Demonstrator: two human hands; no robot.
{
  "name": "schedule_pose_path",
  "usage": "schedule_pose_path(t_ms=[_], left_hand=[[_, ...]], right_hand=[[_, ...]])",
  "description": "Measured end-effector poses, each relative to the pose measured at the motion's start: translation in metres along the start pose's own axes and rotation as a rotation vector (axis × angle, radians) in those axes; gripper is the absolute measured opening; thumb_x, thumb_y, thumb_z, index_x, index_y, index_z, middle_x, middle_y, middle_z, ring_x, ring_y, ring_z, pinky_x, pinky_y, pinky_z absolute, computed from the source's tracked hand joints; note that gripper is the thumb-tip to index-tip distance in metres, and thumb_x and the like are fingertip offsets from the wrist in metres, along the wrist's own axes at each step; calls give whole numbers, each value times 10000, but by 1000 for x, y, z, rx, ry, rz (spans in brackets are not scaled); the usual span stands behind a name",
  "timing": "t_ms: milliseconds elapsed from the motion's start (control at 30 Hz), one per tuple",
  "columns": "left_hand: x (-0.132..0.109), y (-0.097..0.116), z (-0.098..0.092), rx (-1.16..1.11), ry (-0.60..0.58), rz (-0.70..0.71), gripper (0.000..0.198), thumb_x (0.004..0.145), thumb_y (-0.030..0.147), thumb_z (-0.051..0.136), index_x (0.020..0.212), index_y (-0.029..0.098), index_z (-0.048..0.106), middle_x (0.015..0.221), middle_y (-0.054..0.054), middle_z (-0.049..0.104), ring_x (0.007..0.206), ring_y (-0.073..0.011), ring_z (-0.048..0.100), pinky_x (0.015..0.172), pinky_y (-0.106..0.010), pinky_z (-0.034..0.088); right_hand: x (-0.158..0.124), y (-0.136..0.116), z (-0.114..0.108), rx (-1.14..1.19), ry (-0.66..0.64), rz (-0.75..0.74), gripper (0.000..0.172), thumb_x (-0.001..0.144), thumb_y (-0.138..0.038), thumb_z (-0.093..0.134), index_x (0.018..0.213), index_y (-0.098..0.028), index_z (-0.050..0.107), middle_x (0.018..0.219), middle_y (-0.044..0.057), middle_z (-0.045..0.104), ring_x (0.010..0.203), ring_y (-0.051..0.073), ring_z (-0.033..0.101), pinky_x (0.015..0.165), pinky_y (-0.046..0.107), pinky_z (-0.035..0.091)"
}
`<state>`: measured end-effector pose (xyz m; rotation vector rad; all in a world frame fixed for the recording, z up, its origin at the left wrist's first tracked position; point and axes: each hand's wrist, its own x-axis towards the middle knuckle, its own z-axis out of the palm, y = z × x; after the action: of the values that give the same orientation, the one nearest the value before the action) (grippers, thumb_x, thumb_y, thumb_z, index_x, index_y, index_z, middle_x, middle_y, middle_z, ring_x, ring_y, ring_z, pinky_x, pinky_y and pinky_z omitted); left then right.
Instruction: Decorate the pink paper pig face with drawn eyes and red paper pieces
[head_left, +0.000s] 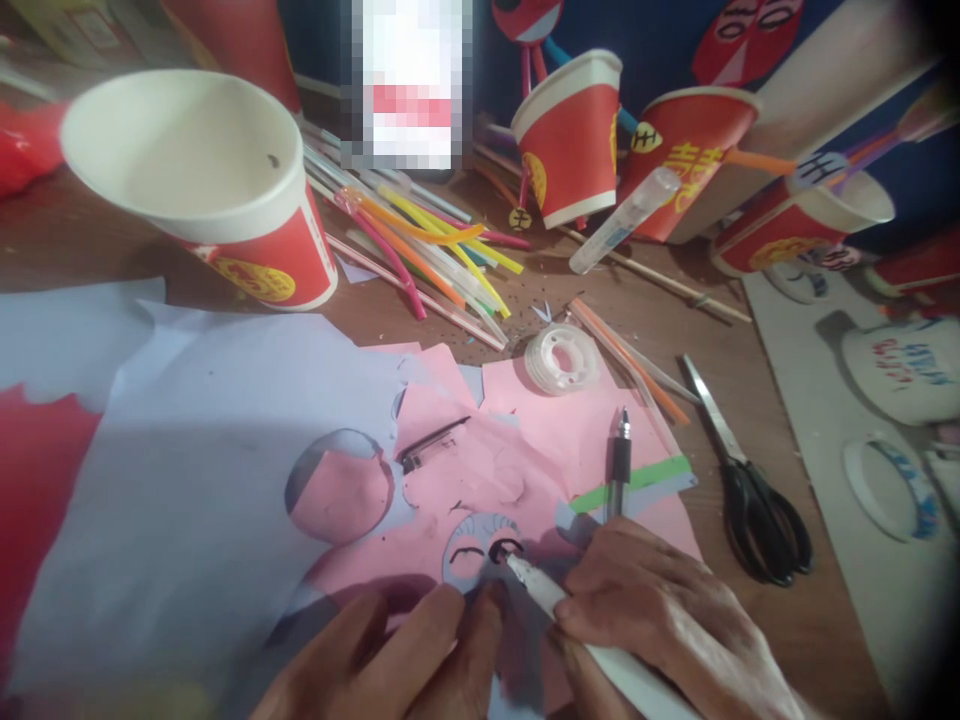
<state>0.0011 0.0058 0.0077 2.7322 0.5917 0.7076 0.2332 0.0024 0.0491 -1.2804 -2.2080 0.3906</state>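
A small round light-blue paper cutout [481, 540] carries a face drawn in dark ink, with lashes and two eyes. My left hand [382, 655] is closed at its lower edge, fingertips pinching the paper. My right hand [660, 620] grips a white marker [536, 585] whose tip touches the right eye of the drawn face. Just beyond my right knuckles a clear pen with a black grip [619, 455] points away; its lower end is hidden by the hand. Pink paper scraps [540, 430] lie underneath and around the cutout.
Scissors [750, 490] lie at the right, beside a tape roll [562, 358]. Behind are coloured straws [435, 250], a large paper cup [262, 240] and several red cups, one [574, 150] standing near a clear tube [622, 220]. White paper [202, 480] covers the left.
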Motion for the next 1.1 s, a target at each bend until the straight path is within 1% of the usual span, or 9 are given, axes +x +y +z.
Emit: schedule_pose_path(t_ms=[100, 200, 333, 433, 567, 700, 800, 967, 1100], left_hand=[[-1, -1, -3, 49, -46, 45, 113, 810, 197, 591, 697, 198, 599, 1201, 38, 586, 1241, -200, 419, 1021, -369, 430], [-1, -1, -5, 80, -79, 54, 112, 813, 168, 564, 714, 200, 606, 1199, 39, 585, 1236, -207, 428, 982, -369, 468], [-1, -2, -5, 98, -97, 61, 82, 822, 179, 562, 815, 208, 638, 1215, 39, 582, 1234, -199, 432, 976, -328, 474], [-2, -2, -4, 104, -102, 63, 113, 837, 198, 551, 891, 216, 648, 1245, 41, 567, 1219, -190, 447, 975, -321, 477], [-5, -1, -4, 107, -111, 57, 133, 842, 203, 545, 920, 217, 652, 1253, 35, 564, 1213, -194, 453, 963, -321, 485], [-5, -2, -4, 107, -107, 47, 122, 841, 199, 545, 900, 216, 651, 1241, 45, 569, 1226, -186, 439, 967, -305, 478], [-4, -2, -4, 106, -109, 52, 104, 849, 216, 541, 861, 221, 644, 1248, 60, 562, 1206, -175, 461, 959, -304, 485], [-3, 0, -2, 120, -87, 36, 114, 849, 194, 534, 860, 204, 648, 1229, 29, 577, 1195, -193, 477, 955, -333, 497], [-2, -2, -2, 124, -78, 45, 113, 845, 187, 539, 832, 213, 648, 1232, 46, 574, 1173, -182, 491, 944, -326, 504]], right_hand=[[1, -1, 0, 1, 9, -1, 187, 771, -146, 650, 753, -262, 504, 543, -73, 554, 473, 101, 544, 496, 255, 461], [3, -2, 0, 3, 24, 7, 198, 768, -135, 643, 765, -257, 488, 545, -76, 558, 461, 95, 532, 491, 252, 454], [5, -3, 0, 21, 41, -7, 190, 780, -117, 609, 790, -251, 474, 539, -79, 566, 444, 87, 520, 467, 243, 439], [5, -2, 0, 31, 36, -26, 195, 789, -107, 599, 771, -252, 469, 527, -84, 560, 431, 80, 520, 457, 235, 431], [5, -1, -1, 47, 26, -34, 193, 787, -110, 608, 764, -252, 478, 544, -79, 572, 426, 82, 522, 463, 235, 441], [6, -1, -1, 67, 45, -16, 191, 784, -99, 602, 785, -250, 485, 536, -72, 572, 428, 87, 509, 461, 240, 443], [7, -2, -1, 82, 45, -29, 193, 786, -87, 583, 752, -250, 487, 520, -75, 564, 424, 85, 500, 449, 235, 435], [6, 0, 1, 97, 46, -42, 165, 785, -101, 583, 765, -244, 503, 538, -70, 582, 439, 86, 518, 466, 232, 450], [3, 1, 3, 88, 64, -36, 173, 776, -105, 597, 765, -250, 502, 535, -72, 579, 436, 91, 519, 473, 239, 451]])
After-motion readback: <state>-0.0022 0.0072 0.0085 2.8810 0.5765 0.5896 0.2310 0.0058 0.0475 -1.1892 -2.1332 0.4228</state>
